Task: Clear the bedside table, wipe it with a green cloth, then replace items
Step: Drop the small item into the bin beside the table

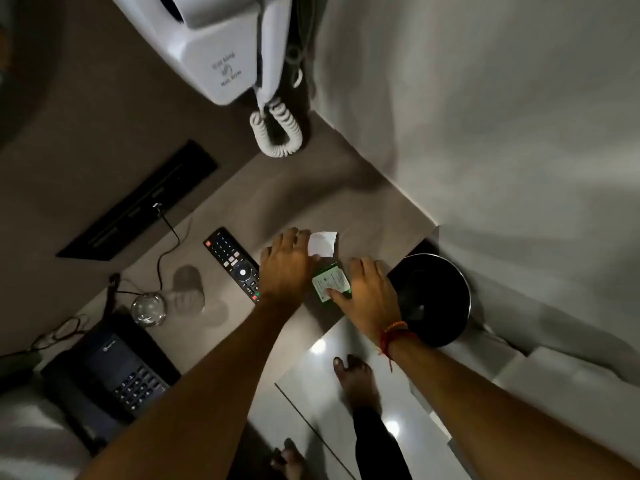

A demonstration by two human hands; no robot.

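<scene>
Risk: green packet could slide off tabletop right edge into bin. The right hand lies flat with only its thumb pressing, and the left hand is spread flat on white paper.

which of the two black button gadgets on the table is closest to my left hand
The remote control, lying right beside the left hand. The desk phone sits farther off, beyond the glass.

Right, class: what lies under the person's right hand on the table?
A green packet with a white label lies partly under the right hand; the thumb rests on its near corner. Whatever sits beneath the palm and fingers is covered.
</scene>
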